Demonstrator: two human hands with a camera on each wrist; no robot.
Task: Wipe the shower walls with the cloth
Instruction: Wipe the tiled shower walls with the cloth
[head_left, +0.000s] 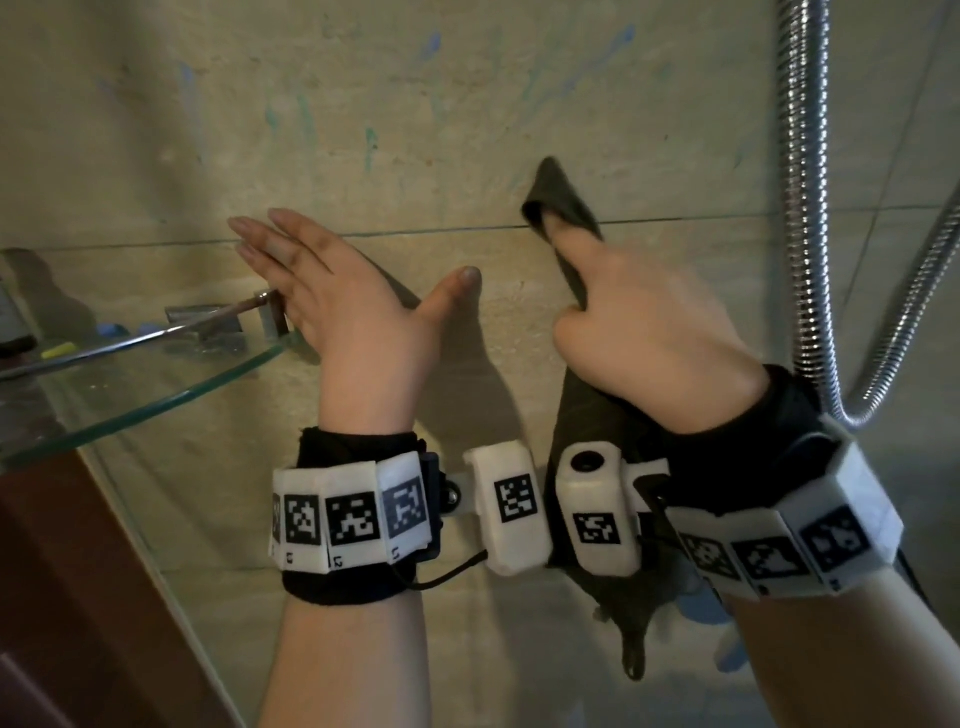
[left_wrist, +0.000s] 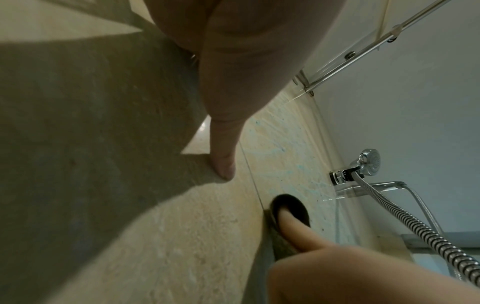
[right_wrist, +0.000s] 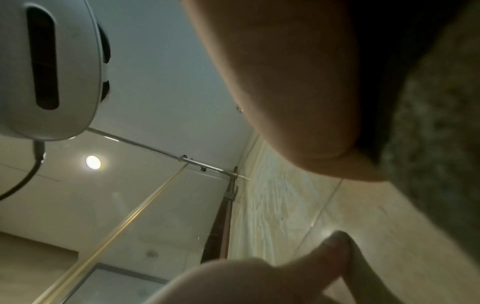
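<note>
my right hand (head_left: 654, 332) has the dark cloth (head_left: 558, 200) against the beige tiled shower wall (head_left: 415, 130). the forefinger is stretched out with the cloth folded over its tip, pinning it to the tile right at the horizontal grout line (head_left: 415, 231), while the other fingers are curled in on the fabric. the rest of the cloth hangs down under my palm and wrist, trailing below the wrist camera housing. from the left wrist view the same finger shows with the cloth (left_wrist: 291, 207) wrapped around its tip and touching the wall. in the right wrist view the cloth (right_wrist: 436, 123) is a mottled dark mass beside my palm, too blurred to tell more.

my left hand (head_left: 332, 296) holds nothing. its fingers are straight and together, thumb spread out to the side, the palm facing the wall to the left of the cloth; the thumb tip looks to be touching the tile, but i cannot tell if the fingers do. it sits just above the corner of the glass shelf (head_left: 156, 395), near its metal bracket (head_left: 270, 312).

faint blue-green smears (head_left: 371, 143) mark the wall above both hands. a ribbed metal shower hose (head_left: 808, 208) hangs to the right of my right hand, and the left wrist view shows the shower head (left_wrist: 370, 162) in its wall holder.
</note>
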